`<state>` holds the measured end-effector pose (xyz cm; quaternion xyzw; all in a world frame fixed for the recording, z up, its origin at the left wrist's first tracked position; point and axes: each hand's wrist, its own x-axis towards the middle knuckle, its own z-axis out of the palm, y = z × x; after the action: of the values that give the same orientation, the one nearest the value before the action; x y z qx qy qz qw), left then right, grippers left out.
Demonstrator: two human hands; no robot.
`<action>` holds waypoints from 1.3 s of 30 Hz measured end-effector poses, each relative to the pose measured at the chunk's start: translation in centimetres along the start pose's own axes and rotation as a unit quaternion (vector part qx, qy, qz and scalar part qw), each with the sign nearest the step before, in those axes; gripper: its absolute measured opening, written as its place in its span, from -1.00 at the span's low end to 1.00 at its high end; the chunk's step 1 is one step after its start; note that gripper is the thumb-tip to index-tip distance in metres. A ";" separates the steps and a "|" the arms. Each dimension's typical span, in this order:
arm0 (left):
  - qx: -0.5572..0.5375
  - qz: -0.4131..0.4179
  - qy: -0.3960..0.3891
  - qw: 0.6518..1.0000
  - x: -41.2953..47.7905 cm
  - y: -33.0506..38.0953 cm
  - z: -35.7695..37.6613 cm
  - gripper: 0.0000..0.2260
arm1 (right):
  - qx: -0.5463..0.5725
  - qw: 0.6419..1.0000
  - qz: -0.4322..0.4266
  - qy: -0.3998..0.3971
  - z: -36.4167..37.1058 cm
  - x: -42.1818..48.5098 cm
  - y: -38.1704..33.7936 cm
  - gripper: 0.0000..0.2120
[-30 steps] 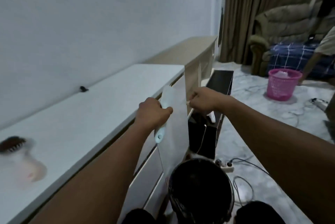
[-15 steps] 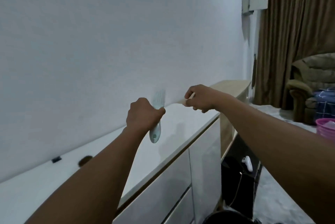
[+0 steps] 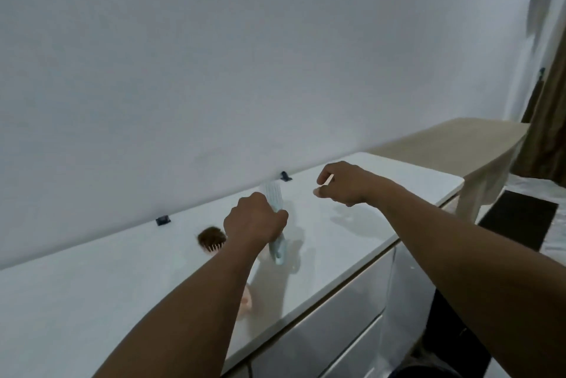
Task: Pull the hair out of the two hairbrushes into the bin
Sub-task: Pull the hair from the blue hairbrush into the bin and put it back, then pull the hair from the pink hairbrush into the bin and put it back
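Note:
My left hand [image 3: 255, 220] grips the handle of a pale blue hairbrush [image 3: 272, 193], held upright above the white cabinet top [image 3: 122, 279]; its bristle head rises above my fist and the handle end pokes out below. My right hand [image 3: 346, 183] hovers to the right of it, fingers pinched on a thin light stick [image 3: 328, 180]. A pink hairbrush [image 3: 213, 239] with a clump of brown hair in its bristles lies on the cabinet behind my left forearm, which hides most of its handle. The bin is out of view apart from a dark edge at the bottom right.
Two small dark clips [image 3: 162, 220] [image 3: 284, 176] sit along the wall on the cabinet top. White drawers [image 3: 337, 325] face me below. A beige side table [image 3: 459, 144] stands beyond, with a brown curtain [image 3: 548, 120] at the right edge.
The view swung up from the bin and floor to the wall, then back down onto the cabinet top. Both hands moved over the cabinet, still holding the blue brush and the stick.

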<state>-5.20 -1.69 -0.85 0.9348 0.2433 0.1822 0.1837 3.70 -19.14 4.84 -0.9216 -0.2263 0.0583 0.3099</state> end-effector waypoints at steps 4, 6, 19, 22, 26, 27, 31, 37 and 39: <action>0.039 0.000 -0.037 0.999 0.9 -1.6 2.1 -0.72 | -0.025 0.999 0.002 -0.029 3.5 2.5 0.5 -0.69; 0.055 0.004 -0.047 0.997 1.2 -2.1 3.1 -0.72 | -0.038 0.999 0.000 -0.038 4.8 3.4 0.7 -0.69; 0.080 -0.007 -0.002 0.997 1.1 -2.3 1.9 -0.54 | -0.048 0.997 0.012 -0.053 5.3 3.0 0.7 -0.71; 0.090 -0.022 0.018 0.996 0.4 -3.1 -0.2 -0.57 | -0.034 0.998 0.006 -0.047 4.3 1.7 -0.3 -0.71; 0.113 -0.056 0.024 0.992 -1.5 -4.9 -2.1 -0.63 | -0.011 0.998 -0.015 -0.057 3.7 -0.2 -1.9 -0.73; 0.118 -0.067 0.020 0.991 -2.1 -5.5 -2.4 -0.65 | -0.007 0.998 -0.019 -0.061 3.7 -0.7 -2.3 -0.74; 0.115 -0.096 -0.007 0.989 -4.1 -7.5 -2.8 -0.66 | -0.011 0.996 -0.034 -0.080 4.6 -2.3 -3.5 -0.72; 0.082 -0.126 -0.042 0.988 -5.5 -8.9 -1.9 -0.62 | -0.019 0.994 -0.037 -0.100 6.6 -3.1 -4.8 -0.70; 0.073 -0.124 -0.036 0.989 -5.5 -9.0 -2.0 -0.67 | -0.021 0.994 -0.037 -0.102 6.9 -3.1 -5.0 -0.69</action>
<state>-14.11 3.30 -4.38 0.9142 0.3632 0.1062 0.1449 -2.66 -13.20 2.18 -0.9080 -0.2924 0.1358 0.2675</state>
